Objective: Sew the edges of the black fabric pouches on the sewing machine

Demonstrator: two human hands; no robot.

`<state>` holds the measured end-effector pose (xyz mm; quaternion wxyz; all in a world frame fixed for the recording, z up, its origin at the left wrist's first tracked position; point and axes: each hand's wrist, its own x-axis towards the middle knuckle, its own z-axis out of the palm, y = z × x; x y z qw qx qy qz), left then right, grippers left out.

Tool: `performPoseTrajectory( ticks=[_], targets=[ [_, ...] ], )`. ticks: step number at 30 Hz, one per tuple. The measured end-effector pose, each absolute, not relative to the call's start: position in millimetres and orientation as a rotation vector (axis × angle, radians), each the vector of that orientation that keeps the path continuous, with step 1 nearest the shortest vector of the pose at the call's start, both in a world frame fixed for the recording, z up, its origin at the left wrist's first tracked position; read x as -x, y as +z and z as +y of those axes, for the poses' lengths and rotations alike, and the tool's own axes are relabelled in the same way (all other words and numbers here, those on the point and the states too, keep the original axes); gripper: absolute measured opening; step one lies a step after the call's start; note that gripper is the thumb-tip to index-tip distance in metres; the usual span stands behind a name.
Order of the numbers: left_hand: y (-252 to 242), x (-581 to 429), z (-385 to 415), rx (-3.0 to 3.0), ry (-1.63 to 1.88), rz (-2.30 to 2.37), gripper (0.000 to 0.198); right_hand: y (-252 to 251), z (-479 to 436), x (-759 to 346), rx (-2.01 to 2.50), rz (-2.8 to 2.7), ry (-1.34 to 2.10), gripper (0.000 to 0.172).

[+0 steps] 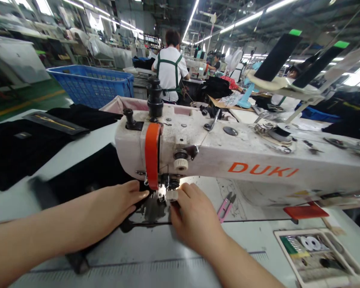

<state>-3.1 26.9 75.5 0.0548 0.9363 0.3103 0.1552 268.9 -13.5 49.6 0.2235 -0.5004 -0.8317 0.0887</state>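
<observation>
I had the bare left hand (124, 200) bent over the flat black cloth (103, 166), which lay left of the small shiny metal foot (161, 197) on the white, orange-lettered sewing machine (210, 158). Whether its fingers pinched or merely pressed, I couldn't tell. My bare right hand (196, 218) curled close around a small pale block (172, 195), its grip hidden. I judged the step as guiding cloth toward stitching; the next move called for a flat edge and clear fingertips.
</observation>
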Motion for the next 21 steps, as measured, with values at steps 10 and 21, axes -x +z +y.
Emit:
performPoseTrajectory(
  ticks=[10,21],
  targets=[
    [47.2,6.9,-5.4,-2.917,0.515,0.963,0.054,43.8,-4.5,-264.5,1.273,-2.344,0.137,0.017],
    [34.3,6.3,18.2,-2.975,0.486,0.949,0.049,36.4,-18.7,-259.8,0.972,-2.502,0.16,0.022]
  ],
)
